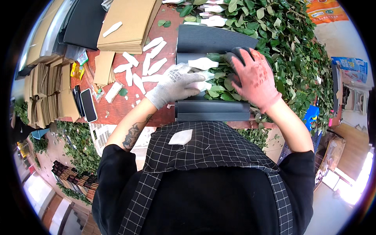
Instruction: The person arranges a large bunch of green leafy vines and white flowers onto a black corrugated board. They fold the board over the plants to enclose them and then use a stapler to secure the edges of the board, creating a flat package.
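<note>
My left hand point(180, 80), in a grey glove, lies over white-sleeved flower heads point(202, 63) on leafy stems, its fingers pressed among the sleeves. My right hand point(254, 76), in a pink glove with dark fingertips, reaches over the green leaves and stems point(220, 88) just to the right. Its fingers are bent, and the leaves hide whether they close on a stem. The stems rest across a dark corrugated sheet point(213, 107), whose ribbed flaps rise at the near and far sides. Loose white sleeves point(145, 63) are scattered left of my left hand.
A stack of brown cardboard sheets point(126, 23) stands at the back left, with smaller cardboard pieces point(102, 69) nearby. A phone point(88, 105) lies at the red table's point(117, 114) left edge. Thick foliage point(299, 64) fills the right side. A blue tool point(311, 116) sits beside my right forearm.
</note>
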A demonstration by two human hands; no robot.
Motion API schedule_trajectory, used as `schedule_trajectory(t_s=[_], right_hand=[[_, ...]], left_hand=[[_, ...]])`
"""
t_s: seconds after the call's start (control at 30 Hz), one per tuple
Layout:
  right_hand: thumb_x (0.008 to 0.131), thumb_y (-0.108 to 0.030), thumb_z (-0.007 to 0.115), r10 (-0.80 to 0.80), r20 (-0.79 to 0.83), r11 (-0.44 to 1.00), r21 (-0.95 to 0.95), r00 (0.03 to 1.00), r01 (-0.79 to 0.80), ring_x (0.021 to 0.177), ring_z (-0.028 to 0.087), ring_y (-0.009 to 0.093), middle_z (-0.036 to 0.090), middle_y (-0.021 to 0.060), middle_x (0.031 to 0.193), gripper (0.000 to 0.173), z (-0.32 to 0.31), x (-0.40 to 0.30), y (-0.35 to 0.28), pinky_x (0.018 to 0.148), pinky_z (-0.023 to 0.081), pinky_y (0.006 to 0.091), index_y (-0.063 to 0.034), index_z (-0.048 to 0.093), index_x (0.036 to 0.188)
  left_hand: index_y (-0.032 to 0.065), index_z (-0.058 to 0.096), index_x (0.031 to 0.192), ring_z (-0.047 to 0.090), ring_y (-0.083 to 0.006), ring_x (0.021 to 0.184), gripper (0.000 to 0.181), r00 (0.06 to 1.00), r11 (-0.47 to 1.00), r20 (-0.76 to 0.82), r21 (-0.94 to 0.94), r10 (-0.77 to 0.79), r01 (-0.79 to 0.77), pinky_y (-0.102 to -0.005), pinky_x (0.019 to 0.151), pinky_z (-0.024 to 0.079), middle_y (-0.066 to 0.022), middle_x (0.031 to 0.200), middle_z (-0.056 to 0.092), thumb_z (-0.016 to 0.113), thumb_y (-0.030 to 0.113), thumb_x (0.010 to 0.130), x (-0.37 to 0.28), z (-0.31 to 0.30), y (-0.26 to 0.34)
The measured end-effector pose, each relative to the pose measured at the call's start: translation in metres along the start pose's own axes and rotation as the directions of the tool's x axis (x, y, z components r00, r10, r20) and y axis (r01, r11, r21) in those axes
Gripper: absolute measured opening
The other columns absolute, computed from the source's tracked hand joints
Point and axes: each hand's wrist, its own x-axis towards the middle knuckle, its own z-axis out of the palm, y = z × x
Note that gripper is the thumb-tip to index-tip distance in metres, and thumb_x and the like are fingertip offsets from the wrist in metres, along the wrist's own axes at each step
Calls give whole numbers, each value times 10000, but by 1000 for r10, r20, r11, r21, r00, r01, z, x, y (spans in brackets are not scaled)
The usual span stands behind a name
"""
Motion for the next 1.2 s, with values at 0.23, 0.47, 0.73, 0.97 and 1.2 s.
schedule_trajectory(t_s=[0.23,0.47,0.73,0.97,1.2], right_hand=[[719,-377,712,-9,203,991,132,979,-18,1209,435,369,460,200,1295,781,50,18,-31,1022,360,465,-46,421,1364],[679,-321,727,145,148,963,205,978,-174,1173,460,380,476,208,1248,757,61,25,-26,981,399,470,-22,456,1318],[706,-271,630,120,54,927,353,991,-131,1115,535,315,577,168,1128,522,65,35,-3,978,404,400,-11,539,1149],[697,-306,760,292,-368,834,550,883,-46,1090,562,315,610,139,1112,519,5,-9,41,969,430,417,-45,587,1111],[666,-231,756,343,-402,781,624,849,-20,1012,576,339,623,125,1043,421,1,-18,52,897,456,412,-63,608,1022]], left_hand=[[25,590,1188,579,-340,1057,565,988,982,12,-105,-153,154,-399,906,452,-171,1136,617,753,313,730,7,-3,0],[60,615,1112,580,-320,1013,457,965,973,-166,75,-205,220,-387,865,458,-155,1018,616,728,314,749,3,-16,26],[85,644,971,598,-265,926,283,916,955,320,247,-240,164,-402,804,469,-75,958,616,657,310,799,-1,-22,90],[35,667,861,644,-315,711,376,780,821,341,-39,-525,569,-382,698,510,-157,727,646,509,370,925,14,-17,50],[61,689,828,633,-255,924,440,904,722,-61,580,-422,377,-393,785,496,-94,903,651,604,491,794,74,3,64]])
